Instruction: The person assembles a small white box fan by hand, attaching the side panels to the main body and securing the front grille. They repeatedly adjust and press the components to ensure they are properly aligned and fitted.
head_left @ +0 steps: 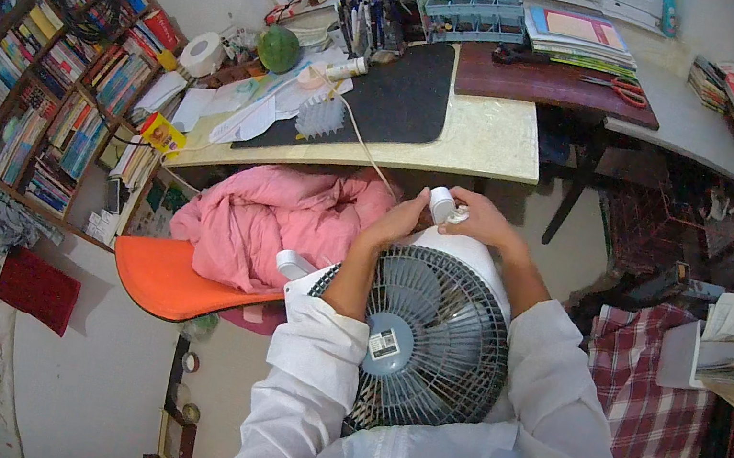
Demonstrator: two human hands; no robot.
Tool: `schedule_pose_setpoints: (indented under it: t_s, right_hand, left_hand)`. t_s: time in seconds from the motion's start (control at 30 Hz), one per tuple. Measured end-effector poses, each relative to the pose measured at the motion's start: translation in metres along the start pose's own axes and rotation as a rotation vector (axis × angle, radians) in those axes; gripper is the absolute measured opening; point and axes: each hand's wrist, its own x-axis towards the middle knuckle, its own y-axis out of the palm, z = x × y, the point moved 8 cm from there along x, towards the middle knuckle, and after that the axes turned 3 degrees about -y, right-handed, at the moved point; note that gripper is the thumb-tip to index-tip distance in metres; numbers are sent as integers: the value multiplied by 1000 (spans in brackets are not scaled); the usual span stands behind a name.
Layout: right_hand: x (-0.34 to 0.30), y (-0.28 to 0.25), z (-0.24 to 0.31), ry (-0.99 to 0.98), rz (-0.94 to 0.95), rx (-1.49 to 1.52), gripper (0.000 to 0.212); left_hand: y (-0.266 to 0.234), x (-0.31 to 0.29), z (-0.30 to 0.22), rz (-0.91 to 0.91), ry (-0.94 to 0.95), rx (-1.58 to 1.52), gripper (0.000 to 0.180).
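A fan with a round grey grille (438, 357) and a white body lies against me, its grille facing up. At its far end a white rounded end piece (441, 205) sticks up between my hands. My left hand (401, 219) closes on the left side of that piece, its fingertips partly hidden. My right hand (487, 223) is on the other side, its fingers closed around a small crumpled white cloth or tissue (457, 215) pressed to the piece. Another white rounded part (293, 264) of the fan juts out beside my left forearm.
An orange chair (154, 273) with a pink blanket (265, 227) stands to the left. Ahead is a desk (498, 144) with a black mat, papers, pens and a watermelon (279, 49). Scissors (625, 92) lie on a dark red board. Plaid fabric (653, 374) is at right, a bookshelf (63, 71) at left.
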Motion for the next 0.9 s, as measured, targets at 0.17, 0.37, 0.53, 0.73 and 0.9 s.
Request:
schedule_pose_setpoints:
  t_s: [0.17,0.37,0.53,0.73,0.9]
  right_hand:
    - [-3,-6,-9,62,42,163,66]
    - [-4,-5,-16,79,74,47,67]
    - [-14,-7,4,44,3,282,58]
    - [-14,-13,-10,-15,24,37,44]
    - [-9,-5,-8,86,-66,-237,57]
  left_hand:
    - [4,1,-3,63,-9,101,81]
    - [2,-11,-13,31,-27,132,81]
    - [-7,1,9,51,-58,51,85]
    - [0,-14,-12,33,-65,137,88]
    - [3,-20,-20,-73,-2,136,75]
